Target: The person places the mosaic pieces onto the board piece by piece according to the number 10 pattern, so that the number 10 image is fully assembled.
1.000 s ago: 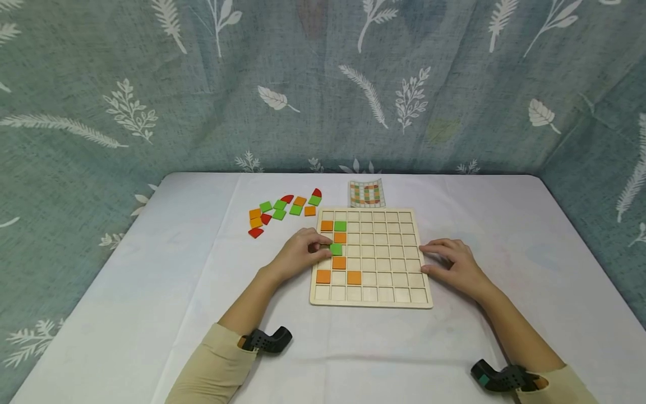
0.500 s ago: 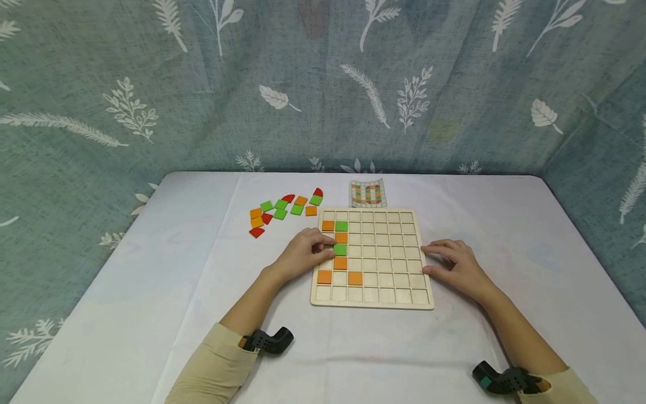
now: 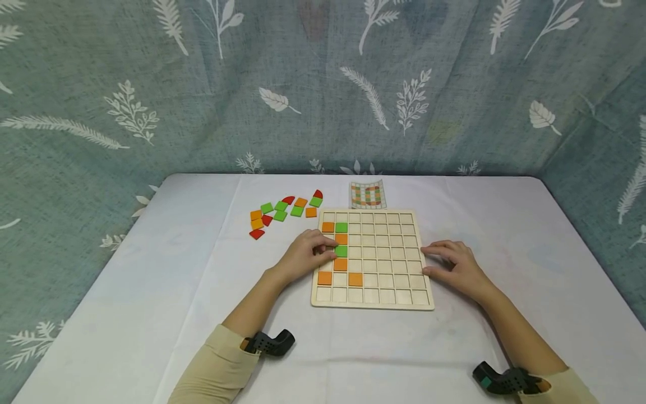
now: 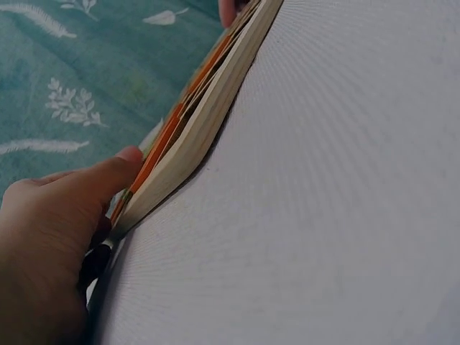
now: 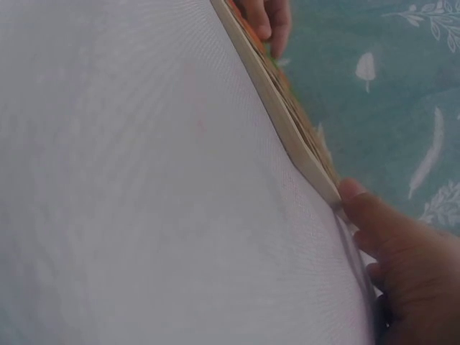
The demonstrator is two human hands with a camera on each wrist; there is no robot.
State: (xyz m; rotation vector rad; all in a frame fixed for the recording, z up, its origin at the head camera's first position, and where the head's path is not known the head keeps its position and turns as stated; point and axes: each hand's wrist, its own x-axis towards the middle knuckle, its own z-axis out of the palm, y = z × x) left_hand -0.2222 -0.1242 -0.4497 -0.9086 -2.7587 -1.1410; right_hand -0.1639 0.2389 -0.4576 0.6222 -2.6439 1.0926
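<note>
A pale wooden grid board (image 3: 383,280) lies on the table with several orange and green square tiles in its left columns. My left hand (image 3: 305,252) reaches over the board's left side, thumb and index finger at the left corners of a green square tile (image 3: 341,251), which lies in a second-column cell. An orange tile (image 3: 341,239) lies directly above that green one, and another orange tile (image 3: 340,264) directly below. My right hand (image 3: 456,266) touches the board's right edge with thumb and fingertips apart. In the right wrist view, its thumb (image 5: 356,194) meets the board's corner.
Loose green, orange and red pieces, such as a red quarter-round piece (image 3: 257,234), lie left of the board's far corner. A small printed pattern card (image 3: 368,194) lies behind the board. White cloth (image 3: 393,348) covers the table; a patterned curtain (image 3: 323,112) hangs behind.
The green tile has shifted slightly right and now sits squarely in its cell. My left hand moved slightly right with it. My right hand keeps its place at the board's edge.
</note>
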